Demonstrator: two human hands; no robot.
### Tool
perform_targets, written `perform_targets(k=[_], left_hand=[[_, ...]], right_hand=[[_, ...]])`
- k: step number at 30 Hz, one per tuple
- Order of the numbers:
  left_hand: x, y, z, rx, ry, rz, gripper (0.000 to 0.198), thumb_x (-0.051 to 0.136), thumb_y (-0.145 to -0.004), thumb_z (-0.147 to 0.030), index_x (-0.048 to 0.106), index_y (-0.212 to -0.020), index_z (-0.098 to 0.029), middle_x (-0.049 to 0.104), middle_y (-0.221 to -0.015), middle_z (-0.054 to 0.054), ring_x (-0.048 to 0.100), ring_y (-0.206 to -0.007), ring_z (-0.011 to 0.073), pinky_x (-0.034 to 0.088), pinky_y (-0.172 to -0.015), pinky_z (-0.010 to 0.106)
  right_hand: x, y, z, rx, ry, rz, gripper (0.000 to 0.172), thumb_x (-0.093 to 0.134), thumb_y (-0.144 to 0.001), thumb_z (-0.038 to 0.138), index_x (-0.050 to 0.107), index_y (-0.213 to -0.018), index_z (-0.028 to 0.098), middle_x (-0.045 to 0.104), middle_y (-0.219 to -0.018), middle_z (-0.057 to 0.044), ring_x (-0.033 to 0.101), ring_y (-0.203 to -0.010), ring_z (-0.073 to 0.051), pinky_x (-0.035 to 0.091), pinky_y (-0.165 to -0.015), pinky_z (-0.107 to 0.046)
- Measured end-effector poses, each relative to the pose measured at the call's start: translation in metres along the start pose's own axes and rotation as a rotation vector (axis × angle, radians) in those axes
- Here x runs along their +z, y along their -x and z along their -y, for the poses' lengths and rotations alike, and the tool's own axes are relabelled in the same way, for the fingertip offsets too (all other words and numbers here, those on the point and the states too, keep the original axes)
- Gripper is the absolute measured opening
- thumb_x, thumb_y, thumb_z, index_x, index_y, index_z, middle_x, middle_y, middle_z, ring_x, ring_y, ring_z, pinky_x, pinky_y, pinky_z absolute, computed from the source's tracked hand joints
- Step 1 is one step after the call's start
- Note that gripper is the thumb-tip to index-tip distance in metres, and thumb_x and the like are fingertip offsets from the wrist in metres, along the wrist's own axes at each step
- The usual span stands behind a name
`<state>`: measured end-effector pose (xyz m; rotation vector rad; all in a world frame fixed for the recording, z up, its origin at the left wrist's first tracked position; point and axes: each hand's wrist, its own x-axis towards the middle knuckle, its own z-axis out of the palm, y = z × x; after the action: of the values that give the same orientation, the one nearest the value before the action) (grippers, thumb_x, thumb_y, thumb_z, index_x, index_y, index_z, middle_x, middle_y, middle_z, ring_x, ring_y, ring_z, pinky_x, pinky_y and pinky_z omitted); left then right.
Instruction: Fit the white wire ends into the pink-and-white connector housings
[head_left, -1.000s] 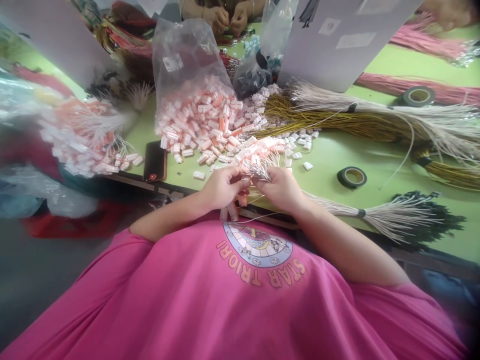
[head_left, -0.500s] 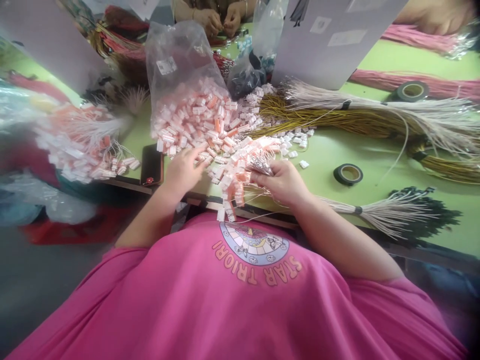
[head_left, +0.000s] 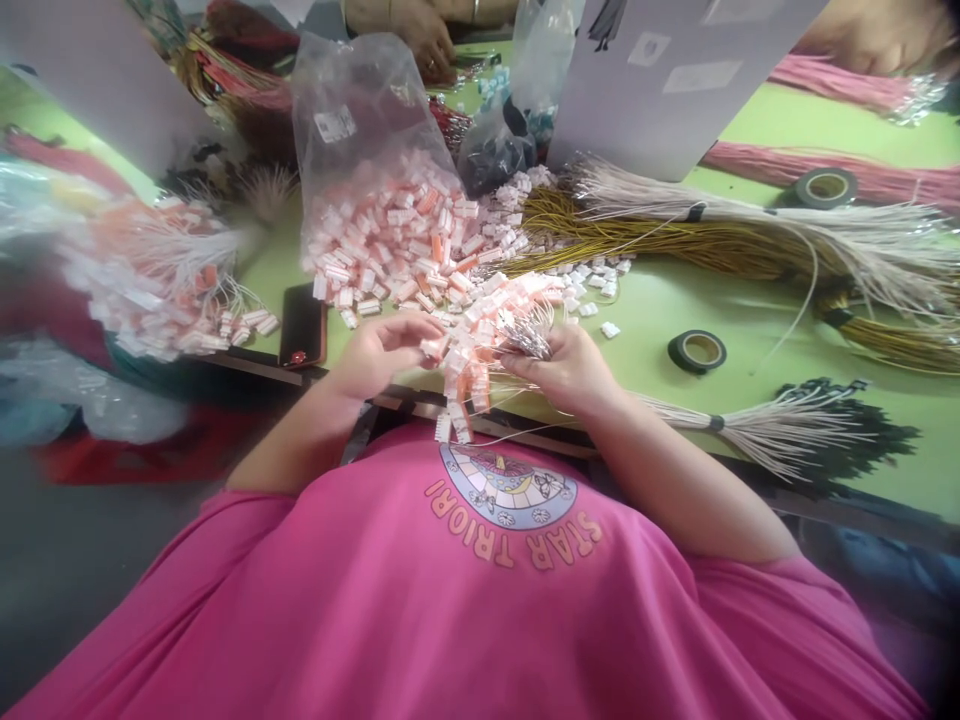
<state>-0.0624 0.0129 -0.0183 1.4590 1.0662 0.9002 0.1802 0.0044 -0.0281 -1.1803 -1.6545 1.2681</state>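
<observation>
My right hand (head_left: pixel 574 368) is closed round a bundle of thin wires (head_left: pixel 529 335) with silvery metal tips that point up and left. Just left of those tips, white and orange plastic connectors (head_left: pixel 469 365) hang in a cluster over the table's front edge. My left hand (head_left: pixel 386 352) is beside this cluster, thumb and fingertips pinched on a small white connector (head_left: pixel 431 348). Behind both hands lies a heap of pale pink and white connectors (head_left: pixel 397 235), partly inside a clear plastic bag (head_left: pixel 360 95).
A dark phone (head_left: pixel 302 325) lies left of my left hand. On the right are a black tape roll (head_left: pixel 697 351), a tied white wire bundle (head_left: pixel 757 425) with black ends, and long white and yellow wires (head_left: pixel 660 240). Another person's hand (head_left: pixel 424 40) shows at the back.
My left hand has moved from the edge of the connector heap toward the cluster and now pinches a connector. My right hand's grip has shifted slightly, and the wire tips look more spread.
</observation>
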Motion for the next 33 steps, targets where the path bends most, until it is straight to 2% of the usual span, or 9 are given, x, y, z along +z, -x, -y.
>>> perform_targets(k=[3, 7, 9, 11, 15, 18, 22, 30, 33], left_hand=[[0.019, 0.006, -0.006, -0.051, 0.221, 0.124, 0.026, 0.069, -0.073, -0.04, 0.065, -0.073, -0.015, 0.065, -0.098, 0.009, 0.063, -0.073, 0.0141, 0.055, -0.062, 0.027], [0.033, 0.005, 0.001, -0.137, 0.274, 0.048, 0.029, 0.076, -0.069, -0.026, 0.063, -0.093, -0.016, 0.065, -0.093, 0.004, 0.061, -0.065, 0.009, 0.053, -0.059, 0.022], [0.035, 0.005, 0.003, -0.181, 0.252, 0.027, 0.034, 0.077, -0.068, -0.022, 0.062, -0.098, -0.016, 0.066, -0.091, 0.004, 0.063, -0.07, 0.01, 0.054, -0.064, 0.022], [0.035, 0.006, 0.003, -0.215, 0.24, 0.016, 0.03, 0.076, -0.07, -0.021, 0.063, -0.095, -0.014, 0.067, -0.088, 0.004, 0.064, -0.07, 0.0103, 0.055, -0.066, 0.022], [0.035, 0.011, -0.001, -0.257, 0.272, 0.077, 0.026, 0.072, -0.075, -0.023, 0.062, -0.098, -0.017, 0.068, -0.08, 0.002, 0.066, -0.062, 0.0113, 0.056, -0.059, 0.023], [0.036, 0.013, -0.003, -0.278, 0.252, 0.101, 0.026, 0.07, -0.078, -0.025, 0.061, -0.101, -0.018, 0.069, -0.079, 0.002, 0.066, -0.06, 0.0126, 0.055, -0.054, 0.024], [0.037, 0.012, -0.005, -0.225, 0.205, 0.032, 0.026, 0.072, -0.074, -0.022, 0.063, -0.097, -0.016, 0.069, -0.084, 0.004, 0.066, -0.067, 0.012, 0.056, -0.06, 0.022], [0.041, 0.015, -0.014, -0.246, 0.106, 0.015, 0.021, 0.072, -0.074, -0.02, 0.063, -0.092, -0.015, 0.069, -0.075, 0.002, 0.065, -0.061, 0.0108, 0.055, -0.057, 0.022], [0.044, 0.016, -0.012, -0.229, 0.04, 0.01, 0.021, 0.071, -0.075, -0.022, 0.063, -0.094, -0.016, 0.069, -0.074, 0.002, 0.066, -0.06, 0.0114, 0.054, -0.052, 0.021]], right_hand=[[0.0, 0.002, -0.003, -0.036, -0.033, 0.053, 0.019, 0.068, -0.071, 0.033, 0.073, -0.081, 0.017, 0.07, -0.074, -0.002, 0.062, -0.066, -0.014, 0.05, -0.066, -0.029], [0.001, 0.004, -0.003, -0.094, 0.048, 0.096, 0.018, 0.063, -0.077, 0.032, 0.073, -0.082, 0.018, 0.07, -0.075, 0.0, 0.062, -0.069, -0.013, 0.05, -0.067, -0.027], [0.001, 0.005, -0.001, -0.109, 0.084, 0.069, 0.017, 0.062, -0.078, 0.03, 0.072, -0.084, 0.018, 0.07, -0.077, 0.0, 0.062, -0.07, -0.013, 0.049, -0.067, -0.026], [0.001, 0.006, 0.002, -0.131, 0.101, 0.055, 0.015, 0.061, -0.077, 0.027, 0.071, -0.082, 0.018, 0.069, -0.075, 0.001, 0.061, -0.068, -0.012, 0.048, -0.064, -0.025], [0.003, 0.009, 0.008, -0.156, 0.156, 0.009, 0.014, 0.06, -0.075, 0.024, 0.066, -0.065, 0.016, 0.062, -0.061, 0.001, 0.053, -0.056, -0.009, 0.042, -0.053, -0.022], [0.006, 0.01, 0.01, -0.129, 0.195, -0.012, 0.017, 0.061, -0.074, 0.024, 0.064, -0.06, 0.016, 0.06, -0.056, 0.001, 0.051, -0.053, -0.008, 0.04, -0.05, -0.022], [0.01, 0.01, 0.008, -0.089, 0.189, -0.043, 0.014, 0.062, -0.071, 0.024, 0.067, -0.061, 0.016, 0.065, -0.06, 0.0, 0.055, -0.057, -0.01, 0.043, -0.051, -0.023], [0.014, 0.008, 0.006, -0.085, 0.204, -0.122, 0.013, 0.066, -0.069, 0.028, 0.071, -0.07, 0.017, 0.065, -0.062, -0.001, 0.055, -0.057, -0.011, 0.044, -0.051, -0.024], [0.014, 0.008, 0.007, -0.09, 0.208, -0.124, 0.014, 0.066, -0.07, 0.029, 0.069, -0.066, 0.016, 0.063, -0.06, 0.0, 0.053, -0.056, -0.01, 0.042, -0.05, -0.023]])
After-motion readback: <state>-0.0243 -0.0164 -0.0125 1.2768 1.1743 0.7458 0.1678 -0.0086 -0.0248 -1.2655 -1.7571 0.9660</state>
